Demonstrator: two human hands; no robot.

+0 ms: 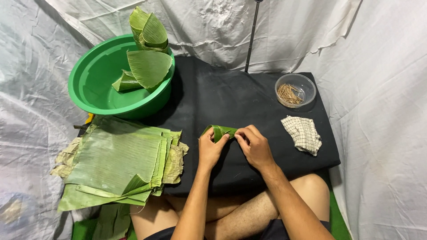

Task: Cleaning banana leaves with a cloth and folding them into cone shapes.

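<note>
White sheeting [382, 133] drapes the walls and floor all around, and a low surface covered in black cloth [231, 98] sits in front of the person's crossed legs. Both hands meet over its near middle. The left hand [210, 150] pinches one end of a folded banana leaf piece [219, 131], fingers closed on it so the fold does not spring open; the right hand [254, 146] is closed on the other end just beside it, fingertips pressing at the seam, and whether it also holds something thin there cannot be told. The leaf lies low against the cloth, between the two hands.

Left of the left hand, a stack of flat banana leaves [118, 162] overhangs the surface edge, within easy reach. Beyond it stands a green basin [89, 84] holding several leaf pieces already folded into cones [149, 66], some stacked on its far rim. Beyond the right hand, a clear bowl of thin sticks [294, 91] sits near a crumpled checked cloth [303, 133], both close to that hand.
</note>
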